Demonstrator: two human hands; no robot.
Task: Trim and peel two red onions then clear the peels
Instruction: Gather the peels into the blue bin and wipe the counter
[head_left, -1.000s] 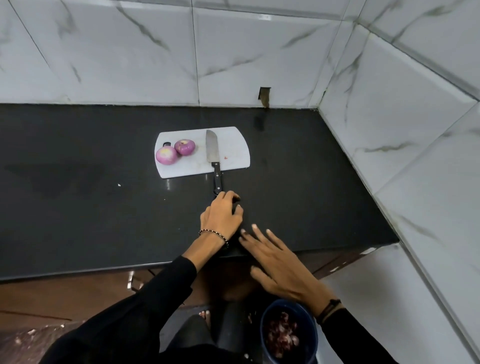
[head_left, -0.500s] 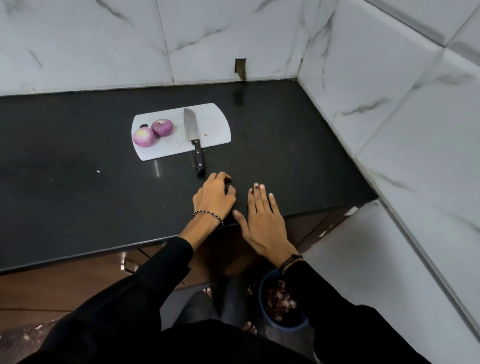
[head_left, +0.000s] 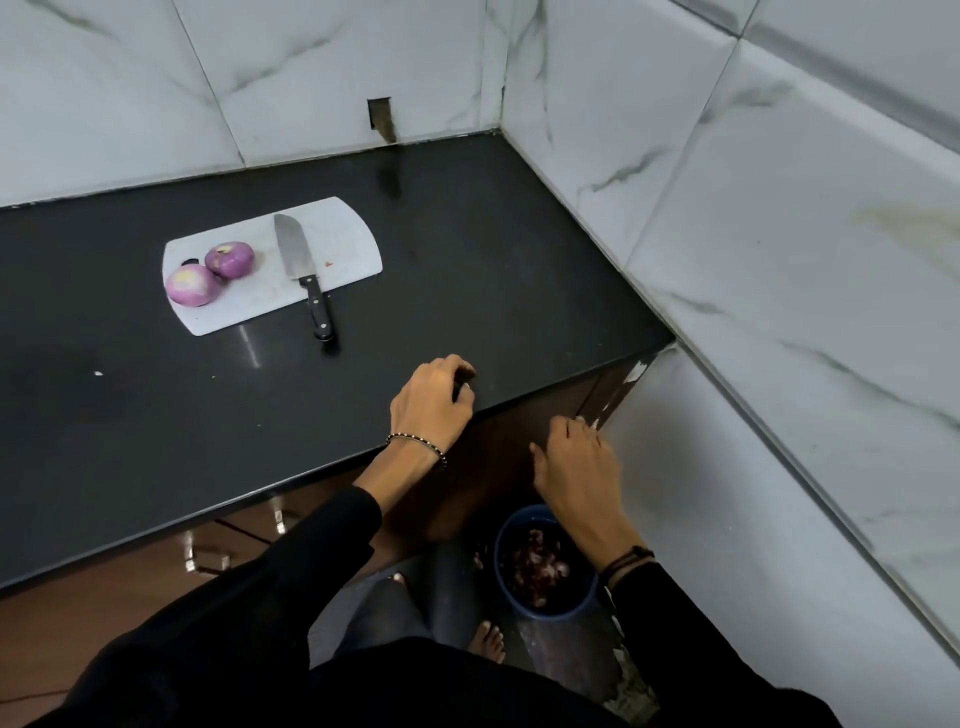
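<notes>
Two peeled red onions lie on a white cutting board (head_left: 343, 244), one nearer me (head_left: 191, 285) and one behind it (head_left: 230, 259). A knife (head_left: 301, 270) rests on the board with its black handle overhanging onto the black counter (head_left: 130, 415). My left hand (head_left: 434, 402) sits curled at the counter's front edge; whether it holds peel scraps is hidden. My right hand (head_left: 576, 462) hangs below the counter edge, fingers apart and holding nothing, above a blue bin (head_left: 540, 613) on the floor that contains red onion peels (head_left: 535, 566).
White marble-look tiled walls close in the counter at the back and right (head_left: 753, 260). Brown cabinet fronts (head_left: 234, 540) run below the counter. My bare foot (head_left: 488, 642) stands beside the bin.
My right hand has left the counter top and dropped below its edge toward the bin. My left hand stayed curled near the counter's front edge. The view swung right and down.
</notes>
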